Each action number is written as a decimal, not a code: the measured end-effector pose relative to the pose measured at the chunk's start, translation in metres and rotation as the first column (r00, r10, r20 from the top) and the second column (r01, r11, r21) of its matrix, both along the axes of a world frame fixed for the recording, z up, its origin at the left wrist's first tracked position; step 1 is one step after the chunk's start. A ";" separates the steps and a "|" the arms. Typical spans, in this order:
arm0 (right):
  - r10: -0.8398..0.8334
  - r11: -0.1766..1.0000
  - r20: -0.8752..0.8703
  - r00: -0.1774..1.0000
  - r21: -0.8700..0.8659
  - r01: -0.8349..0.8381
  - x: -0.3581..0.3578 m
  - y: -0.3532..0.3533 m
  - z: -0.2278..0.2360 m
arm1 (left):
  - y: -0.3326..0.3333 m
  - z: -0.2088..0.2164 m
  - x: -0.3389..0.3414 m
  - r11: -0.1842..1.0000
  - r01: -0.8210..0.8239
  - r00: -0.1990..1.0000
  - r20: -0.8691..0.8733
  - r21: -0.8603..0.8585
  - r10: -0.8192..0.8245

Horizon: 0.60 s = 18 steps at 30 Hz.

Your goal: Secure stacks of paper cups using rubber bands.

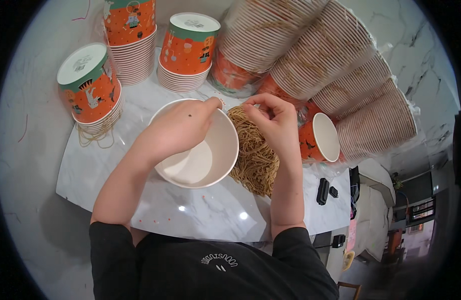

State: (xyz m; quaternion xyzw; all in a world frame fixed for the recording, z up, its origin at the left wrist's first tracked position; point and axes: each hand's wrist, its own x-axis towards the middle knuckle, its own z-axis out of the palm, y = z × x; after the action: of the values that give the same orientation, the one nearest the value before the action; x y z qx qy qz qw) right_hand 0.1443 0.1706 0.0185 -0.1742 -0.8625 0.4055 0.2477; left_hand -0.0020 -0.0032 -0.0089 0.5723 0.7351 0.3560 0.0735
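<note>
A large white paper tub (230,165) stands with its mouth up on the table in front of me. My left hand (183,125) reaches over it, fingers curled closed near its far right rim; their tips are mostly hidden. To the right of the tub lies a heap of thin tan loops, apparently rubber bands (255,165). Above the heap's far end, my right hand (276,117) is closed in a pinch, thumb against forefinger. Whatever either hand pinches is too small to make out.
Upside-down stacks of orange-green paper tubs (188,55) stand at the back left, one with tan bands (98,135) hanging round it. Plastic-wrapped stacks (323,55) fill the back right. A tub on its side (326,137) and small black objects (323,191) lie right on the marble-patterned table (115,180).
</note>
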 end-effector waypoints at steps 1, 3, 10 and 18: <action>0.001 0.999 -0.047 0.999 -0.039 -0.003 0.002 0.000 0.001 | 0.000 0.007 0.001 1.000 0.005 0.997 0.081 0.002 -0.005; -0.004 0.997 -0.092 0.996 -0.079 -0.004 0.007 -0.004 0.004 | -0.002 0.022 0.004 1.000 0.013 0.987 0.162 0.003 -0.014; 0.163 0.984 -0.196 0.967 -0.037 -0.174 0.015 -0.031 0.013 | -0.001 0.024 0.001 0.951 0.121 0.726 0.628 0.285 -0.281; 0.149 0.947 -0.218 0.965 0.313 -0.075 0.007 -0.033 0.008 | 0.003 0.026 0.000 0.959 0.052 0.497 0.826 0.278 -0.266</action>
State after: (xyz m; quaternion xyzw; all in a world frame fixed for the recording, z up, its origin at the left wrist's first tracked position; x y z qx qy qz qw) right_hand 0.1510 0.1377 0.0261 -0.0347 -0.8866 0.3005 0.3498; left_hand -0.0024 -0.0003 0.0168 0.3918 0.5030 0.6608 0.3961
